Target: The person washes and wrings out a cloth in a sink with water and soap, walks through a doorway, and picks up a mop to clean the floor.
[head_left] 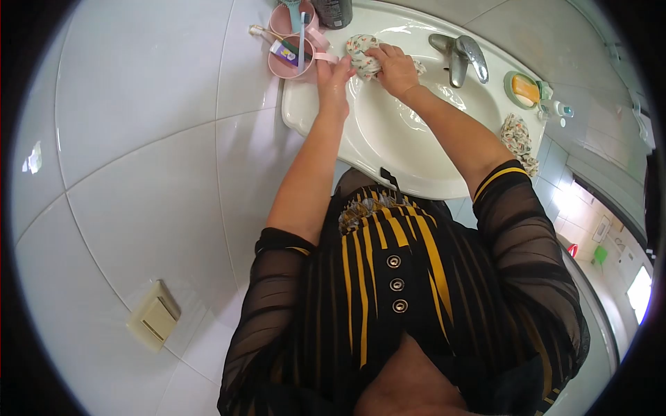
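Note:
At the sink's left rim, my left hand (334, 82) is beside the handle of the lower pink cup (284, 71), its fingers apart. Whether a fingertip touches the handle is hard to tell. My right hand (399, 71) presses its fingers onto a bunched white cloth (362, 52) with a small coloured pattern, on the back left of the white sink (388, 132). Part of that cloth is hidden under the hand. The lower cup holds toothbrushes and a purple and white tube (284, 53).
A metal faucet (458, 59) stands at the sink's back. Farther right are a soap dish with orange soap (525, 90), a small bottle (560, 109) and another patterned cloth (516, 135). Behind the cups is a dark bottle (334, 12). Tiled wall (139, 104) fills the left.

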The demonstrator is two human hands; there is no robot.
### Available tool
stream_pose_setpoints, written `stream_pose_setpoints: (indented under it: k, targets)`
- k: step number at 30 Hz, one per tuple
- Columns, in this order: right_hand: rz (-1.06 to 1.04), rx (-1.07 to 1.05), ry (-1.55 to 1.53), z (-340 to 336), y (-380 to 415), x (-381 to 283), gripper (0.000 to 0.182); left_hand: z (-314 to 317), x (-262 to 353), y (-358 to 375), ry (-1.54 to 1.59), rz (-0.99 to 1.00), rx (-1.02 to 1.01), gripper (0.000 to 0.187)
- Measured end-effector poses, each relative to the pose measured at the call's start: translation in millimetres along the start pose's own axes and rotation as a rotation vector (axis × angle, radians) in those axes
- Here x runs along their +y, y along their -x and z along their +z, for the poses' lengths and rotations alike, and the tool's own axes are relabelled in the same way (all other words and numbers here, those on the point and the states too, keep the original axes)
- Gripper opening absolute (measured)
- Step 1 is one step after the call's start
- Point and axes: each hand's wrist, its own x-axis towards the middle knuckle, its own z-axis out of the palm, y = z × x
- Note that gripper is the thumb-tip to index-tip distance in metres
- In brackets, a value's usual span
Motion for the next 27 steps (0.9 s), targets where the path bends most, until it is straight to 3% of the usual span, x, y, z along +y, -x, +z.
stream_pose_setpoints:
  k: [5, 11, 14, 17, 20, 23, 27]
  targets:
    - [-0.033, 0.022, 0.045, 3.5, 2.7, 1.5, 0.048, 14.3, -12.2, -30.6, 0.017, 0.112, 0.189, 0.054]
    - [-0.038, -0.002, 0.055, -1.1, -6.0, 6.1, 0.047, 11.9, -7.8, -61.1, 0.157, -0.155, 0.398, 0.033]
    - [-0.101, -0.185, 0.051, -11.8, -27.2, 26.4, 0.047, 7.8, -9.2, -59.2, 0.139, -0.132, 0.406, 0.024]
    - [0.227, 0.049, -0.013, -20.7, -50.4, 53.3, 0.045, 9.7, -6.6, -42.3, 0.113, -0.099, 0.432, 0.023]
    - [0.264, 0.078, 0.06, -17.4, -50.9, 48.3, 0.043, 8.0, -3.5, -19.8, 0.116, -0.089, 0.444, 0.026]
    - [0.162, 0.05, 0.143, -1.1, -35.7, 22.5, 0.043, 8.4, 0.1, -8.2, 0.143, -0.063, 0.419, 0.027]
    - [-0.29, -0.125, -0.008, 5.9, -9.1, -1.5, 0.044, 2.4, 1.8, 6.6, 0.168, -0.017, 0.388, 0.027]
